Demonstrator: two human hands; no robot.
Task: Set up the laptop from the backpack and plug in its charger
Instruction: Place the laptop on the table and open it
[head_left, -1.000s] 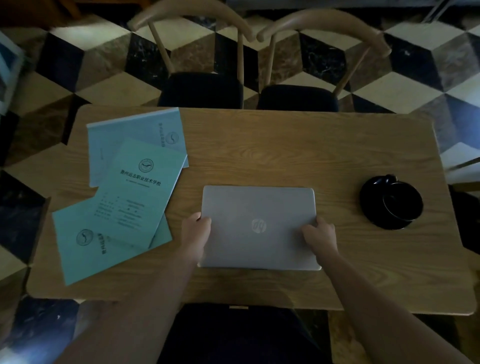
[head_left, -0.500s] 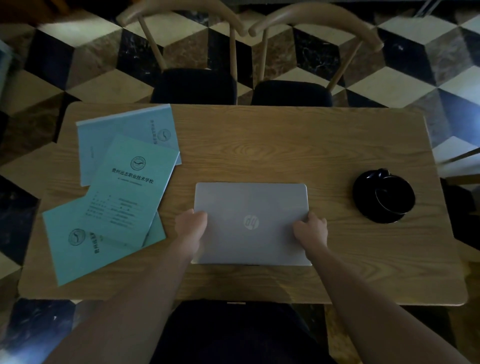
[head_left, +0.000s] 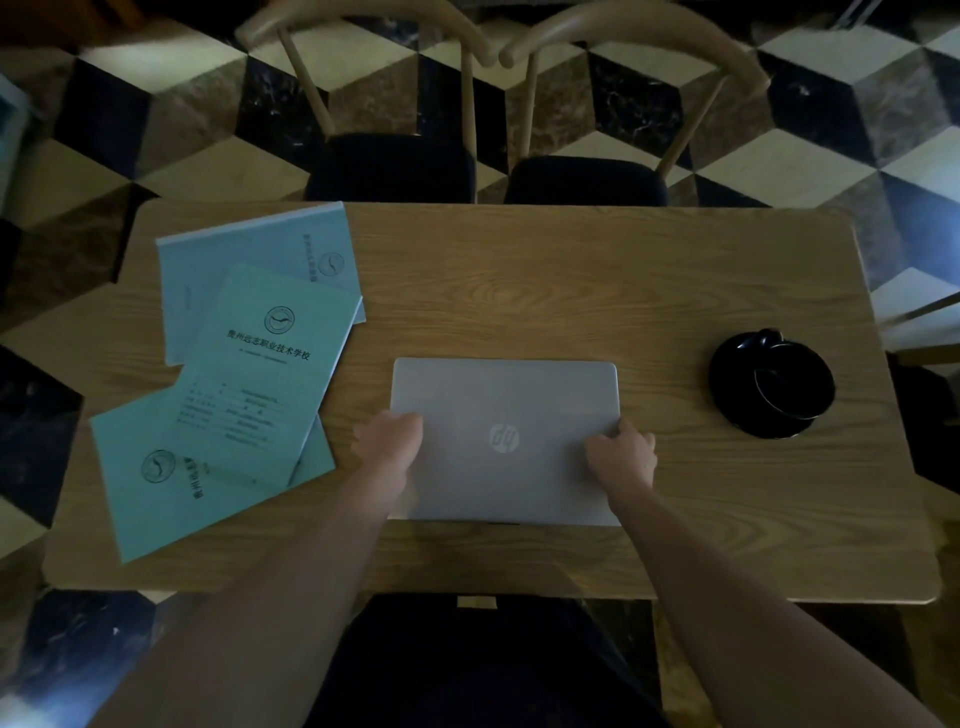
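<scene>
Laptop (head_left: 504, 441) barely shifted since earlier; left hand (head_left: 387, 441) and right hand (head_left: 621, 457) grasp its side edges, squaring it on the table (head_left: 571, 291)

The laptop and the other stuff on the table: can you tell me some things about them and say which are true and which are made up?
1. The laptop is shut. True.
2. Both hands, left hand and right hand, grip the laptop's sides. True.
3. The black cup stands left of the laptop. False: it stands to the right, on a black saucer.
4. The green booklets lie on the laptop. False: they lie beside it on the table.
5. A charger is plugged in. False: none is visible.
</scene>
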